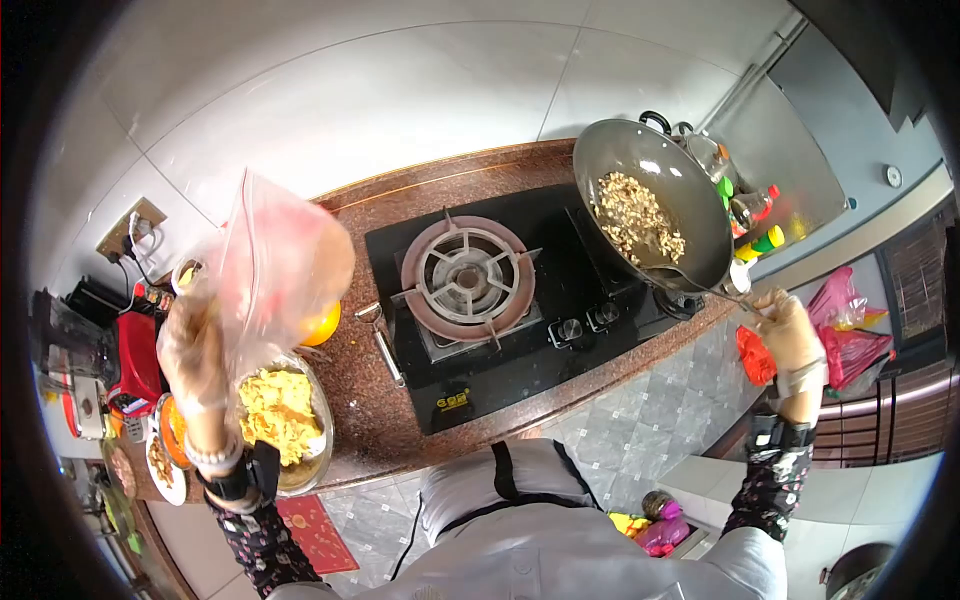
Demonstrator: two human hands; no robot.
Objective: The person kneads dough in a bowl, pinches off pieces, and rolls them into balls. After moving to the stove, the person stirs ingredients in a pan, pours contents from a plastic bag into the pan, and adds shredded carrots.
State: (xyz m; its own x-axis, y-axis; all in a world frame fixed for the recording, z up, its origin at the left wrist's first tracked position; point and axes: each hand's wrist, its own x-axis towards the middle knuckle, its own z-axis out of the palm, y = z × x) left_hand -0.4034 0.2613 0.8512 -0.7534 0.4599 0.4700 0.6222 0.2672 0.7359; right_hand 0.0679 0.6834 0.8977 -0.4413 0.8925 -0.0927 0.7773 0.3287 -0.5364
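Note:
My left hand (195,350), in a thin clear glove, is closed on a transparent plastic bag (285,255) with pinkish contents. It holds the bag up above the counter's left side, partly in front of an orange-yellow round thing (322,325). Below the bag, scrambled egg (280,410) fills a metal bowl (322,440). On the right, my gloved right hand (788,335) grips the thin handle of a wok spatula (705,290), whose head rests inside the wok (700,190). Small browned chopped pieces (640,215) lie in the wok.
The wok sits over the right side of the black gas stove (480,380); the left burner (467,280) has no pan. Bottles (755,207) stand right of the wok. Plates (165,465) and a red box (138,360) are at far left. Plastic bags (850,330) hang at right.

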